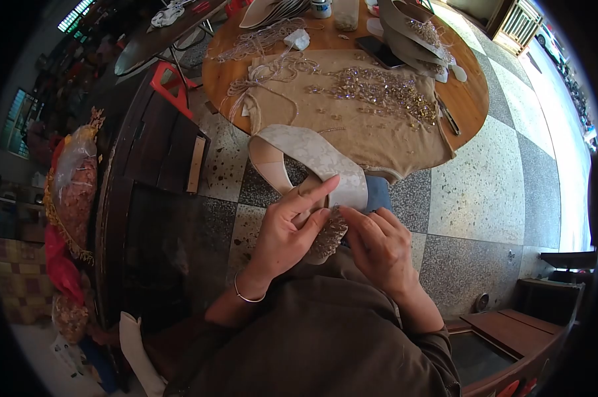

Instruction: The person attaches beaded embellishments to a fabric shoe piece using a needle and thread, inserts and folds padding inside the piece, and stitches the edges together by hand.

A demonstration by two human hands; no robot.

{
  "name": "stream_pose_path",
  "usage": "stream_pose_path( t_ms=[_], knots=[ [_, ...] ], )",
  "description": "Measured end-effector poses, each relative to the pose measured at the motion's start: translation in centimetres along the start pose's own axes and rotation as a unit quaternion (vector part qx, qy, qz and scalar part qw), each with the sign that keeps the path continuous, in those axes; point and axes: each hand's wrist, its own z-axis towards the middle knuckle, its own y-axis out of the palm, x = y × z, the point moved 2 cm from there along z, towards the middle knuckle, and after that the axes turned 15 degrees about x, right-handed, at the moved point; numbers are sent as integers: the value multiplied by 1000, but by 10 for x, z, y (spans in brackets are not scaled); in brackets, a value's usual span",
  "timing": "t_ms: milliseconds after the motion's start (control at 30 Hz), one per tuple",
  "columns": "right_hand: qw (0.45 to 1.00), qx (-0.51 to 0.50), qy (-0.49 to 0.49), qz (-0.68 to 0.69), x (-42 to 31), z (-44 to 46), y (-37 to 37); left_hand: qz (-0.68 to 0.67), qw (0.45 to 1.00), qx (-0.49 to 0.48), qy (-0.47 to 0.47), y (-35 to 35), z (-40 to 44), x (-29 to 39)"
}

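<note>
A curved band of pale patterned fabric (319, 155) is held over my lap, with a beaded, glittering section (329, 239) at its lower end. My left hand (292, 228) grips the band near the beads, its index finger stretched along the fabric and its thumb pressed at the beaded edge. On the right side of the beads, my right hand (380, 246) has thumb and forefinger pinched together; anything between these fingertips is too small to make out. Loose shiny beads (385, 89) lie on a tan cloth (352, 139) in front of me.
A round wooden table (474, 99) carries strings of beads (272, 69), a black phone (380, 52), a pen-like tool (450, 118) and stacked curved bands (405, 40). Dark wooden furniture (147, 139) stands at the left, a red stool (170, 86) beyond it, and a wooden chair (517, 331) at lower right.
</note>
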Motion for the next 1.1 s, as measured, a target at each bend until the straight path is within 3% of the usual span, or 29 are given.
stream_pose_path(
  t_ms=[367,467,533,633,700,767,867,1033,1100],
  knots=[
    [993,3,-61,-104,-7,-8,13,115,981,59,146,13,-10,7],
    [993,11,-35,-108,-6,-6,26,116,944,99,293,19,-6,5],
    [997,29,77,3,-1,-2,22,108,951,89,275,12,-4,5],
    [949,91,279,114,11,17,-2,65,956,73,277,-2,9,10],
    [900,12,351,256,54,23,-1,-9,978,23,206,-11,14,10],
    [816,-65,401,411,69,22,6,-55,984,-25,169,-10,18,10],
    [748,-205,436,457,75,18,14,-82,981,-64,166,-2,20,8],
    [689,-128,502,507,70,11,27,-70,986,-84,129,3,21,5],
    [659,-67,495,563,50,15,29,-78,980,-63,173,5,23,3]
  ],
)
